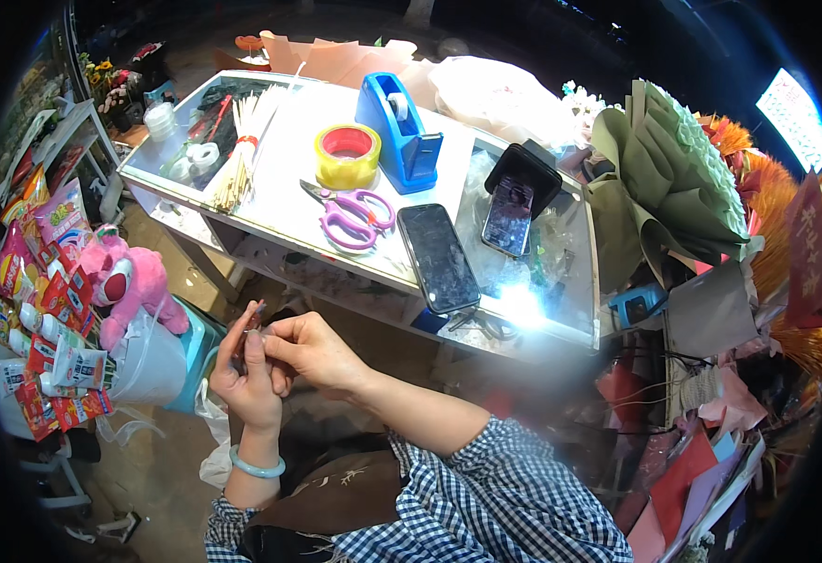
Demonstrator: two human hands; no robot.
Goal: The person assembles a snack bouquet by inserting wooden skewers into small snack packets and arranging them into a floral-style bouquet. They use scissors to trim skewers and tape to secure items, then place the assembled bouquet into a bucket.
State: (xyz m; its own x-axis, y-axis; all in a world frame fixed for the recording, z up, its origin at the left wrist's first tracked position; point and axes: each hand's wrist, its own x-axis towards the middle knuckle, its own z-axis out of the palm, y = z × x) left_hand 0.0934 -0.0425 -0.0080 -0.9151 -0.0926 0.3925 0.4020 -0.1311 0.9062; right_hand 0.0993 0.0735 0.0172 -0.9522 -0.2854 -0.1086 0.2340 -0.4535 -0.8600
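Observation:
My left hand [248, 383] and my right hand [319, 353] meet in front of the table's near edge. The right thumb and forefinger pinch together against the left fingertips. Whatever lies between them is too small to make out. The left thumb is pressed towards its fingers, which point upward. Beyond my hands on the white table lie purple-handled scissors [359, 220], a roll of yellow tape [348, 158], a blue tape dispenser [401, 131] and a black phone [438, 257]. None of these is touched by either hand.
A bundle of thin sticks [244, 150] lies at the table's left. A second phone [508, 216] rests at its right. Left of me, a pink plush toy [135, 281] sits on a bucket [148, 361] beside snack packets [64, 300]. A green-wrapped bouquet [664, 169] stands right.

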